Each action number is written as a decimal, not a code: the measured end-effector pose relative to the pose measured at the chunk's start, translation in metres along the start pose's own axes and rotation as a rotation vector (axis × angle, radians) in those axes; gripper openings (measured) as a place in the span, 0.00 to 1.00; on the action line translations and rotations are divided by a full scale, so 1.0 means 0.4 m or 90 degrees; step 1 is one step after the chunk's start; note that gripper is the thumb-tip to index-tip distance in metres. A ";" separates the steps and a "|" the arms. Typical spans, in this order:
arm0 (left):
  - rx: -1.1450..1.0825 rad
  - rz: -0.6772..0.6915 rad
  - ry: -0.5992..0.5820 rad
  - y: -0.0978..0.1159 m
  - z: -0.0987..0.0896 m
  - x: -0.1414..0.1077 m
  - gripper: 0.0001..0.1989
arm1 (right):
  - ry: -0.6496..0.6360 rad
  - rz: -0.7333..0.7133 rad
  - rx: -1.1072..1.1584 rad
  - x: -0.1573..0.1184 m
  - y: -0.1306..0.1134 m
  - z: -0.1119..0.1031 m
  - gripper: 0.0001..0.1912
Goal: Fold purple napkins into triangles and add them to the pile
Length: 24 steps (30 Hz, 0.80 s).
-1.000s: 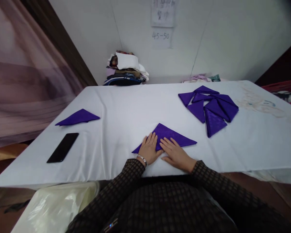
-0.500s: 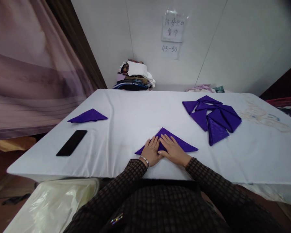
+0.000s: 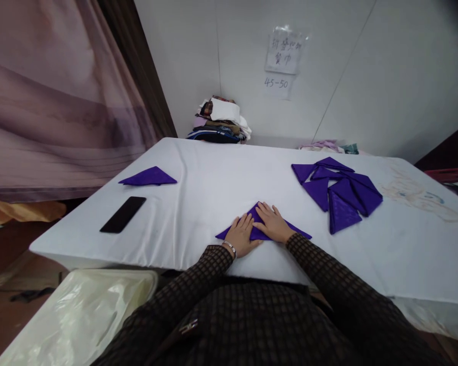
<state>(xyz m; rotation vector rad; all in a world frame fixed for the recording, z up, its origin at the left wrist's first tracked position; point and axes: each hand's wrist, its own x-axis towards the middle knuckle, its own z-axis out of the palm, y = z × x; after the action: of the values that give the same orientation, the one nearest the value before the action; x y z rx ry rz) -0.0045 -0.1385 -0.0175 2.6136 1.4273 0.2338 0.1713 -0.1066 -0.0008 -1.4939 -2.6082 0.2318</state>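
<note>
A purple cloth napkin, folded into a flat triangle, lies near the front edge of the white-covered table with its peak pointing away from me. My left hand rests flat on its left half, fingers stretched forward; a bracelet circles that wrist. On the right half, up by the peak, lies my right hand, palm down with the fingers extended. Both hands partly cover the cloth, and neither grips it. Several folded purple napkins form a rough ring to the right. Another folded purple napkin lies at the left.
A black phone-like slab lies on the table's left side. Behind the table stands a pile of folded clothes, with more cloth farther right. A plastic-covered stool or bin stands below the front left edge. A curtain hangs at left.
My right hand has slid forward and up toward the napkin's peak. My left hand stays flat on the left half. The whole view has shifted and tilted slightly.
</note>
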 end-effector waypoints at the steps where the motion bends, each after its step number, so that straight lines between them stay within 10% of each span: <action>1: -0.001 0.000 -0.001 0.000 0.000 -0.001 0.39 | 0.010 -0.015 -0.001 -0.006 -0.011 0.001 0.36; 13: -0.030 0.027 -0.031 -0.018 -0.005 -0.009 0.40 | -0.022 -0.050 0.007 -0.044 -0.023 0.054 0.36; 24: -0.021 -0.129 -0.016 -0.196 -0.068 -0.196 0.35 | 0.007 -0.070 -0.030 -0.053 -0.013 0.077 0.35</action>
<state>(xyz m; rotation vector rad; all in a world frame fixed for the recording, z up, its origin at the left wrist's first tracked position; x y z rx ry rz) -0.1162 -0.1612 -0.0123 2.4154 1.6497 0.1961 0.1720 -0.1298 -0.0308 -1.3552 -2.6942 0.1512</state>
